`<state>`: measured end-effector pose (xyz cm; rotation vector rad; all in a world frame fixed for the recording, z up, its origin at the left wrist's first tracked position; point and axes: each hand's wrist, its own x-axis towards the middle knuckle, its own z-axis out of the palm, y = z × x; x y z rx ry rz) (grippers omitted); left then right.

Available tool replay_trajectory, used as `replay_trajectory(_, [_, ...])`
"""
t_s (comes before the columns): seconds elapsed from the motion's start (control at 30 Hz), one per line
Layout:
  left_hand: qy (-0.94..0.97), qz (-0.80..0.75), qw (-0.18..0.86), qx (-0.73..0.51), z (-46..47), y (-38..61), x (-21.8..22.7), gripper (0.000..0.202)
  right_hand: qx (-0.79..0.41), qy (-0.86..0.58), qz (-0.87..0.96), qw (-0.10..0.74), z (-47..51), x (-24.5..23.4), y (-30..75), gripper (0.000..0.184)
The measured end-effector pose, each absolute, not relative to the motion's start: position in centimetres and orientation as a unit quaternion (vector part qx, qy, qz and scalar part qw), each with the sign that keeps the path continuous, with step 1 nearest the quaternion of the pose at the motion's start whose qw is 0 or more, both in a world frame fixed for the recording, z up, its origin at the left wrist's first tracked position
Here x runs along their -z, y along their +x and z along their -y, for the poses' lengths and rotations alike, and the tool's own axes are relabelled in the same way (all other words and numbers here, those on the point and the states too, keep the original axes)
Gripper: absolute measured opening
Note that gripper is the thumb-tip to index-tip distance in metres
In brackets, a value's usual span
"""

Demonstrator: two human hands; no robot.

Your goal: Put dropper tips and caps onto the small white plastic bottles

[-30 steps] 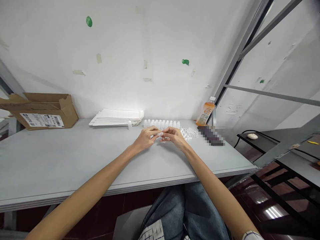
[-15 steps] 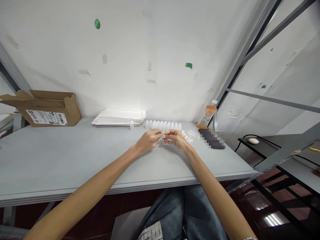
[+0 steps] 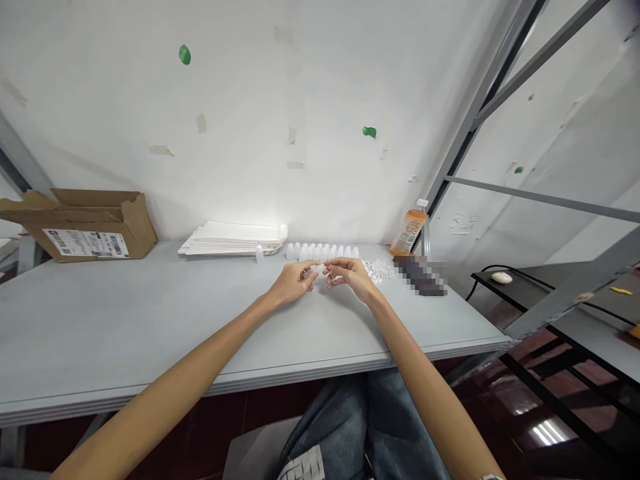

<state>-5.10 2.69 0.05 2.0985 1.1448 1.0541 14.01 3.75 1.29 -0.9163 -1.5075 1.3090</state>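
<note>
My left hand (image 3: 291,283) is closed around a small white plastic dropper bottle (image 3: 316,269), held tilted with its upper end toward the right. Close beside that end, my right hand (image 3: 351,273) pinches thumb and fingers together; whatever sits between the fingertips is too small to make out. Just behind both hands stands a row of several similar white bottles (image 3: 320,251). One more bottle (image 3: 259,254) stands apart to the left. A loose pile of small white and clear pieces (image 3: 380,269) lies right of my right hand.
Flat white cardboard sheets (image 3: 233,237) are stacked against the wall. An opened brown carton (image 3: 100,223) is at the far left. Toward the right stand an orange drink bottle (image 3: 410,230) and a dark blurred-out object (image 3: 423,277). The grey table (image 3: 165,320) ends at a metal frame post.
My hands have drawn slightly apart at the fingertips, so more of the white bottle in my left hand shows. The view has shifted a little.
</note>
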Motion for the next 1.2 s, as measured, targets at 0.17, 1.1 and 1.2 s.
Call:
replay_trajectory(0.17, [0.726, -0.430, 0.333, -0.421, -3.0, -5.3, 0.2, 0.033, -0.297, -0.454, 0.613, 0.574, -5.2, -0.8, 15.4, 0.018])
replay_trajectory(1.1, [0.799, -0.446, 0.183, -0.360, -3.1, -5.2, 1.1, 0.029, -0.349, -0.458, 0.675, 0.461, -3.8, -1.2, 15.0, 0.020])
replay_trajectory(1.2, [0.806, -0.452, 0.161, -0.348, -2.8, -5.1, 0.9, 0.028, -0.357, -0.451, 0.695, 0.431, -3.7, -1.1, 14.7, 0.020])
